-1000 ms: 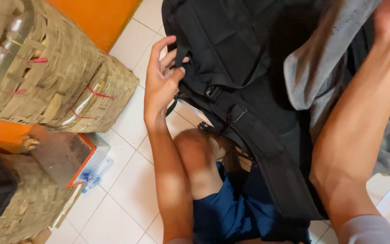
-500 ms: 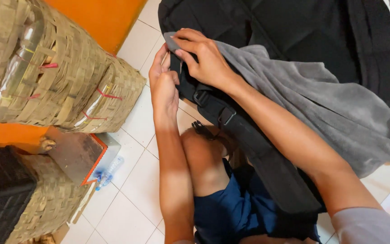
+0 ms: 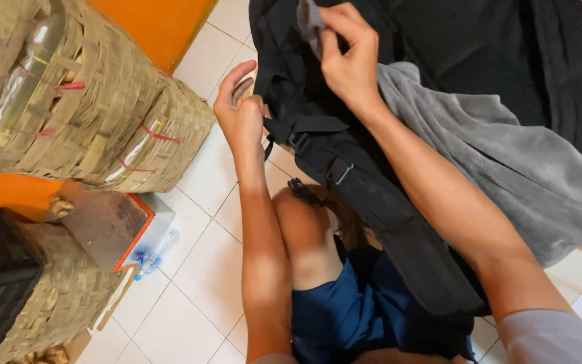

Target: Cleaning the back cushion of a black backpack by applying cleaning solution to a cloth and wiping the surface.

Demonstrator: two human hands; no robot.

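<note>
— What's biggest here?
— The black backpack point(image 3: 439, 74), propped over the person's knee above the white tiled floor point(image 3: 203, 269), with woven baskets point(image 3: 89, 114) at the floor's left edge.
— And the grey towel point(image 3: 506, 168)?
— Draped over the backpack's right side; the right hand point(image 3: 348, 57) has its fingers pinched on the towel's corner.
— The left hand point(image 3: 240, 118)?
— Fingers curled around the backpack's left edge

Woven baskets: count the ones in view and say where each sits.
3 for certain. A large woven basket lies upper left, a smaller woven basket lies against its right side, and a third woven basket sits lower left. Others may lie beyond the frame.
</note>
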